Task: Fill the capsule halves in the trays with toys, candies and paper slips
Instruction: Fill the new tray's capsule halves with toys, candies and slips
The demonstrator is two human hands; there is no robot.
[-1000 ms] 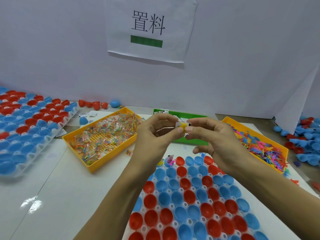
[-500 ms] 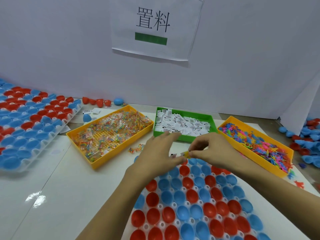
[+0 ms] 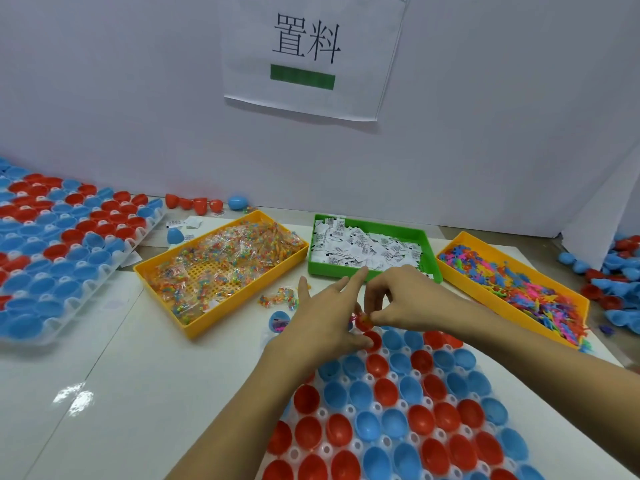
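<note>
Capsule halves, red and blue, sit open side up in the clear tray [image 3: 408, 441] nearest the camera, and those in view show bare insides. At its far edge the right hand [image 3: 408, 299] curls its fingers down over a red half [image 3: 363, 321] and pinches something small there; what it is cannot be told. The left hand [image 3: 325, 317] lies beside it with fingers straight and spread, its fingertips touching the same corner of the tray. Behind the hands stand three bins in a row. The left yellow bin [image 3: 194, 327] holds small clear packets of coloured candies, with its perforated floor showing in the middle. The green bin [image 3: 429, 251] holds a heap of folded white paper slips. The right yellow bin [image 3: 540, 317] holds a tangle of small bright plastic toys. A few candy packets [image 3: 278, 298] lie loose on the table between the left yellow bin and the hands. A second tray [image 3: 69, 271] of red and blue halves lies at the far left. More loose halves are piled at the right edge [image 3: 616, 271].
</note>
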